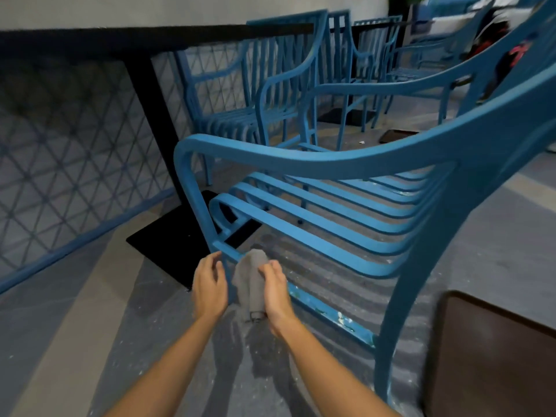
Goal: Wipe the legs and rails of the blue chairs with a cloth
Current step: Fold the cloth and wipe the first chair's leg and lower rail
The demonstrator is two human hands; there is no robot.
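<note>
Head view: near blue chair [346, 164] fills centre and right of frame. Grey cloth [251, 281] is draped over its lower side rail [325, 311], bottom centre. My right hand [276, 291] grips the cloth; my left hand [209, 285] is loosely curled beside the front leg [198, 206], holding nothing. Cloth looks soft and light; I'd keep it bunched around the rail. Chair looks stiff; rail paint is chipped.

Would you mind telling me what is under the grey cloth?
The grey cloth drapes over the nearest chair's lower side rail, held by the right hand. The rail section beneath is hidden.
</note>
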